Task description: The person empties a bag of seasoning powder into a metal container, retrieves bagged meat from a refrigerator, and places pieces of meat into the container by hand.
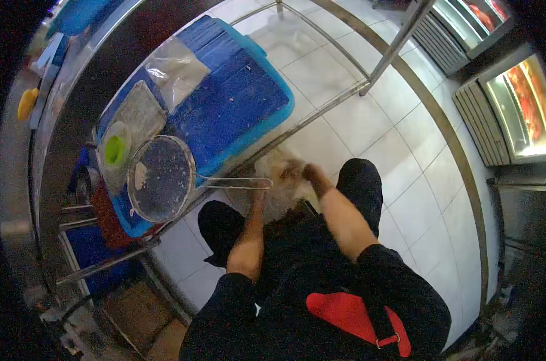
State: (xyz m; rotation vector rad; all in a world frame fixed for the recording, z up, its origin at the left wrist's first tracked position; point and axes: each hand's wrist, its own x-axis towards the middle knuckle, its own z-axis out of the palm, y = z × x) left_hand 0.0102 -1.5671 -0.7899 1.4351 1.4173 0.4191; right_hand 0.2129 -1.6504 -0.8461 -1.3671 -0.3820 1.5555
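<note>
Spanning the centre, a crinkled, cloudy plastic bag (279, 201) sits between the left hand (259, 194) and right hand (309, 173); blur and overlap leave me unable to tell how their fingers are set. Toward nine o'clock, a round mesh sieve (161, 179), specked white, rests on a powdery blue tray (237, 96). Smooth square floor tiles (426, 186) spread toward three o'clock.

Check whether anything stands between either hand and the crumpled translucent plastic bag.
Nothing visible separates the right hand from the bag. The pale handle of the round mesh strainer crosses the view of the left hand; whether it physically obstructs that hand, I cannot tell.
</note>
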